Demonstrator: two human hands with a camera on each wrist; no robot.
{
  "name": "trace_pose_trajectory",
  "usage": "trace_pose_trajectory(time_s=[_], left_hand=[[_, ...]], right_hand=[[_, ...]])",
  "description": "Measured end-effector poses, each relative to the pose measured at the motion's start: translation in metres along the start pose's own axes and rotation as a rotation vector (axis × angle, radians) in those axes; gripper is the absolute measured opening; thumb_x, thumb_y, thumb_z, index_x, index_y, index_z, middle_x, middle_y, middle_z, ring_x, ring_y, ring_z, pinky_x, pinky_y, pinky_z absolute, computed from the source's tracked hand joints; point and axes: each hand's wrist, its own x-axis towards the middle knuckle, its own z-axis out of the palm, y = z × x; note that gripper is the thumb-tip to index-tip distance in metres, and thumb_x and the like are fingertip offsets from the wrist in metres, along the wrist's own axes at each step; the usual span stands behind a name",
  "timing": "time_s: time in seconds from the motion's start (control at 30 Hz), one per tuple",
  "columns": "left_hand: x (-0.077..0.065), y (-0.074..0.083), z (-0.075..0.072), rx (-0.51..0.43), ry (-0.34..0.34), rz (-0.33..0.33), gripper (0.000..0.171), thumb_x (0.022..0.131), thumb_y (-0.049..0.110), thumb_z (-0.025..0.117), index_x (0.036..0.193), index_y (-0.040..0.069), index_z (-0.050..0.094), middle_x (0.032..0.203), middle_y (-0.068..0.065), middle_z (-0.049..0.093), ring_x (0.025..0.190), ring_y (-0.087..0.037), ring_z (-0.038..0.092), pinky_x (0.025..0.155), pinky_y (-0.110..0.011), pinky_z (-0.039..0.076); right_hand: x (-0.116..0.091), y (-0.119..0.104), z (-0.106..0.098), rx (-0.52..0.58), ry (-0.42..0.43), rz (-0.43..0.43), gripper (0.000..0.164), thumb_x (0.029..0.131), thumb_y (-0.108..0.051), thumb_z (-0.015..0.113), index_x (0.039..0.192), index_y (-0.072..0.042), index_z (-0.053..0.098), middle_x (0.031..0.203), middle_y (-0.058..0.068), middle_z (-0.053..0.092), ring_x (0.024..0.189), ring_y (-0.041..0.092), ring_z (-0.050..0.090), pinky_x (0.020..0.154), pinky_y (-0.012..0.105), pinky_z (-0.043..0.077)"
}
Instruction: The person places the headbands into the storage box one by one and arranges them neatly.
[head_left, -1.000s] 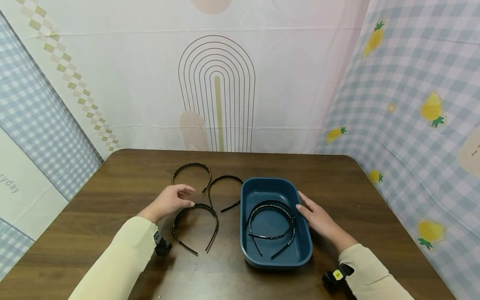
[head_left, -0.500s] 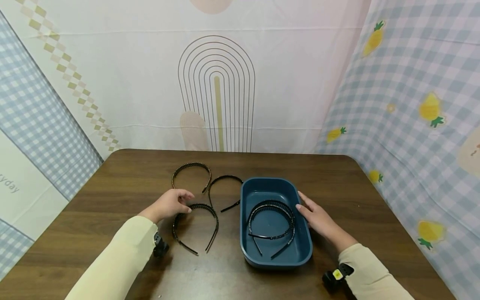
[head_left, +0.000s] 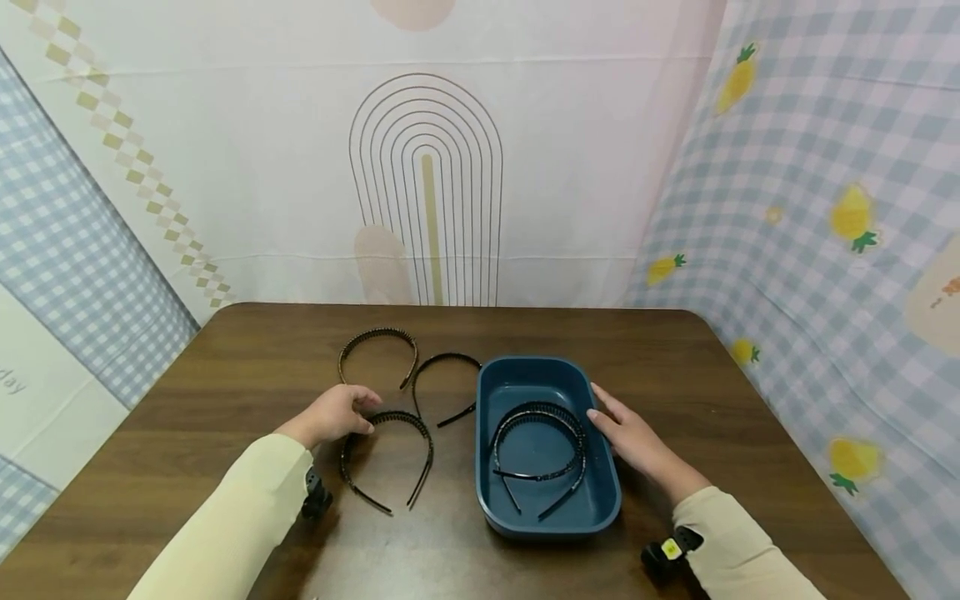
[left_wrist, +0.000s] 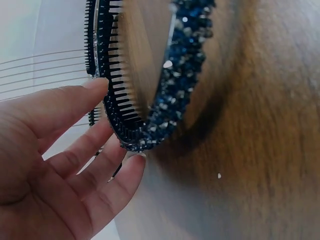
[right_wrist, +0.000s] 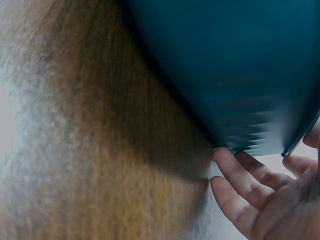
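My left hand [head_left: 335,415] is at the upper left of the nearest headband [head_left: 428,450]; the thumb touches its toothed edge, and a gap shows between thumb and index finger. In the left wrist view that headband [left_wrist: 175,85] has dark blue and clear beads outside and comb teeth inside. Two more headbands lie behind it, a bronze-toned one [head_left: 385,332] and a black one [head_left: 442,357]. My right hand [head_left: 637,437] holds the right rim of a blue tub [head_left: 549,518], thumb over the rim and fingers against the outer wall. Dark headbands [head_left: 536,477] lie overlapping inside the tub.
The brown wooden table [head_left: 225,375] extends around these things. A printed white cloth [head_left: 570,167] hangs behind its back edge. Checked blue cloth [head_left: 810,317] hangs along the right side. Small cameras are strapped to both wrists.
My left hand has shifted slightly left and nearer, along the closest headband's top. That headband has stayed in place on the table. The right hand keeps its place at the tub; the head view turned slightly.
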Motion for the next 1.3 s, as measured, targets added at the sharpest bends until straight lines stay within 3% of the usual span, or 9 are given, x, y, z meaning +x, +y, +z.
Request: trace_pose_trajectory(time_s=[0.27,1.3], left_hand=[[-0.0012,0.0008,0.0011,0.035,0.009,-0.007,0.037,0.078,-0.006,0.073,0.113,-0.007,0.064,0.11,-0.023,0.064,0.107,-0.04,0.057,0.086,-0.048,0.051],[0.004,0.0034,0.0033,0.172,0.031,0.059,0.027,0.072,-0.017,0.067,0.097,-0.007,0.067,0.09,-0.014,0.064,0.089,-0.03,0.059,0.082,-0.045,0.05]], right_hand=[[0.0009,-0.0007,0.0011,-0.005,0.002,0.009,0.06,0.105,-0.031,0.04,0.156,-0.012,0.013,0.153,0.029,0.023,0.131,0.047,0.038,0.094,0.056,0.047],[-0.0001,-0.0015,0.001,0.008,0.0,0.014,0.06,0.105,-0.031,0.04,0.156,-0.013,0.013,0.153,0.029,0.023,0.13,0.047,0.04,0.093,0.056,0.048]])
